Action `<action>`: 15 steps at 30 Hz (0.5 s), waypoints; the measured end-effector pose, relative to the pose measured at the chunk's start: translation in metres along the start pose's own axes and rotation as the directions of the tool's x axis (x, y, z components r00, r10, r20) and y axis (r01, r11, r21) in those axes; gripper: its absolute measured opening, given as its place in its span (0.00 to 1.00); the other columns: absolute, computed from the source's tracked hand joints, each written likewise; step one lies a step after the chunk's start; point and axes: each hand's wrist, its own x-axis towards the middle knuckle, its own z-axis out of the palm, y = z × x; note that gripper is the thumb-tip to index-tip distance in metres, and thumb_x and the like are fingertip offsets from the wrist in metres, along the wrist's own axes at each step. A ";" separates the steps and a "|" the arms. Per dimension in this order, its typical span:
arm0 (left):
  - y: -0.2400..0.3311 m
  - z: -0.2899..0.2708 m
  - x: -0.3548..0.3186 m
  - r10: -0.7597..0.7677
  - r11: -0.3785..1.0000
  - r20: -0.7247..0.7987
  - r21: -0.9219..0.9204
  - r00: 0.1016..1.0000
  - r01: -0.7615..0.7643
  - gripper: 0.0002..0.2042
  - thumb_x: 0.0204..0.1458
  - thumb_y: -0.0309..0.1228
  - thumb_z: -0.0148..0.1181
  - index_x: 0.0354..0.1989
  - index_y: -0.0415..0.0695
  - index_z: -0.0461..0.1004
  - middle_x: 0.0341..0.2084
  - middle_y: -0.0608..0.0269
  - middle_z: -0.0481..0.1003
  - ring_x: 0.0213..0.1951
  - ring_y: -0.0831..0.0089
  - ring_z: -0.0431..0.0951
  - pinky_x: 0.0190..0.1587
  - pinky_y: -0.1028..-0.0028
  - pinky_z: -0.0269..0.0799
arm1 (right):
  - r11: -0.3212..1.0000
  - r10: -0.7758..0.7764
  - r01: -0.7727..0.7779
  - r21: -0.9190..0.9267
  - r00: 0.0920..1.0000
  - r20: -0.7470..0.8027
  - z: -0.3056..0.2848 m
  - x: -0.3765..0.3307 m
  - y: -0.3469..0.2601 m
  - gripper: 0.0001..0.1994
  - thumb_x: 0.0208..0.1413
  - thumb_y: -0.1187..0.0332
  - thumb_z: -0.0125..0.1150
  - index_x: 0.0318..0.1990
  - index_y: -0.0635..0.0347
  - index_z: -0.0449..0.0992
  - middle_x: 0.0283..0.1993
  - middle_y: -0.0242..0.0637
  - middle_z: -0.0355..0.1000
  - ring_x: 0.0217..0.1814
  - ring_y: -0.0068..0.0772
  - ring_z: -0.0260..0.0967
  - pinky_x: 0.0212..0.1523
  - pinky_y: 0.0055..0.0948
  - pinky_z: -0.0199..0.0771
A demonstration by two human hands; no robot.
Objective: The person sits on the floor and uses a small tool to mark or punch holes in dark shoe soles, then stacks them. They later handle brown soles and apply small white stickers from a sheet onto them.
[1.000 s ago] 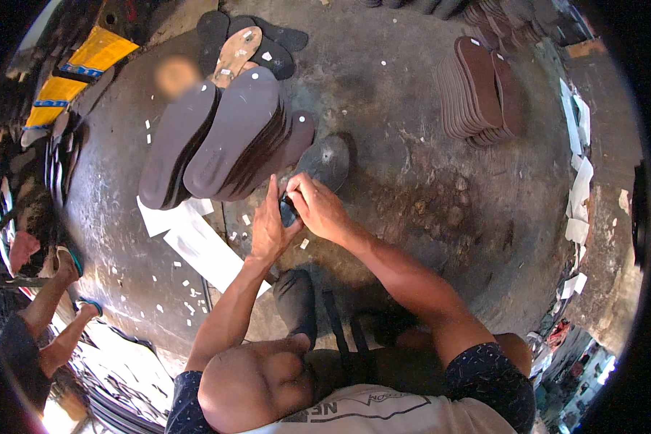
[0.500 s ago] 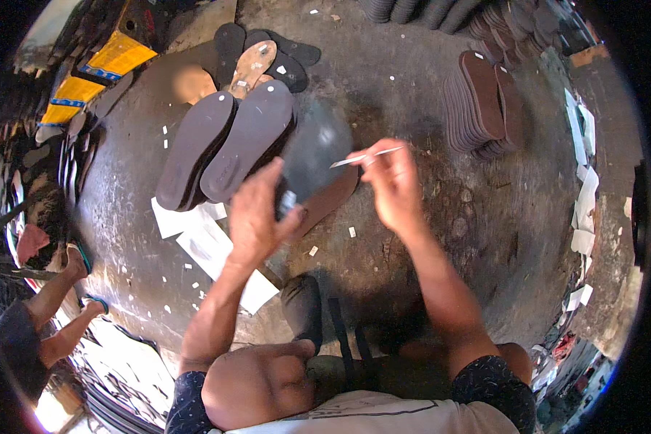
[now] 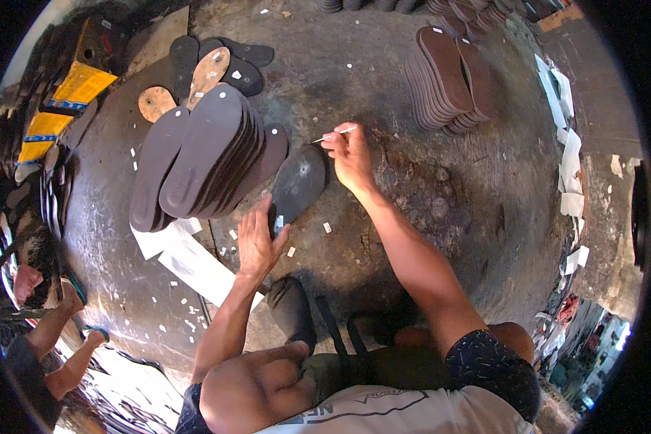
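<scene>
A dark grey sole-shaped piece lies on the floor in front of me, with a small white label near its heel end. At that end my left hand holds it, the thumb on one side and the fingers along the other. Close to the toe end, my right hand is closed in a pinch around a thin, pale, pointed tool; its exact kind is unclear. The tool's tip is near the toe edge, but contact cannot be made out. Left of the grey piece, a brown sole lies against a tall stack of soles.
A second stack of soles stands at the left, with tan sole shapes behind. More brown soles are piled at the far right. White paper sheets lie near my left forearm. Another person's feet show at the left.
The grey piece, blurred before, now rests still on the floor. A brown sole that showed beneath it no longer shows there; one now shows beside the stack. The view has shifted.
</scene>
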 end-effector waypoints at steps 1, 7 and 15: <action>-0.003 0.007 -0.001 -0.013 1.000 0.012 0.010 1.000 0.013 0.41 0.51 0.32 0.75 0.73 0.39 0.61 0.62 0.42 0.73 0.59 0.46 0.75 0.61 0.50 0.70 | 1.000 0.023 -0.023 -0.013 1.000 -0.002 0.002 0.000 0.007 0.12 0.77 0.63 0.51 0.57 0.57 0.61 0.52 0.45 0.77 0.50 0.35 0.82 0.45 0.34 0.82; -0.011 0.020 -0.005 -0.051 0.998 0.022 0.040 0.998 0.051 0.43 0.51 0.34 0.76 0.74 0.38 0.59 0.61 0.40 0.73 0.57 0.46 0.75 0.59 0.51 0.70 | 0.988 0.156 -0.156 0.023 0.988 0.012 0.012 -0.003 0.011 0.12 0.77 0.62 0.48 0.57 0.58 0.59 0.54 0.48 0.75 0.51 0.41 0.82 0.50 0.40 0.83; -0.014 0.022 -0.005 -0.065 0.997 0.016 0.054 0.998 0.064 0.45 0.51 0.40 0.76 0.75 0.38 0.58 0.62 0.41 0.74 0.57 0.47 0.76 0.60 0.51 0.70 | 0.912 -0.115 0.173 -0.372 0.978 0.174 0.006 -0.011 0.001 0.08 0.75 0.66 0.52 0.53 0.58 0.65 0.44 0.43 0.80 0.48 0.41 0.83 0.46 0.39 0.80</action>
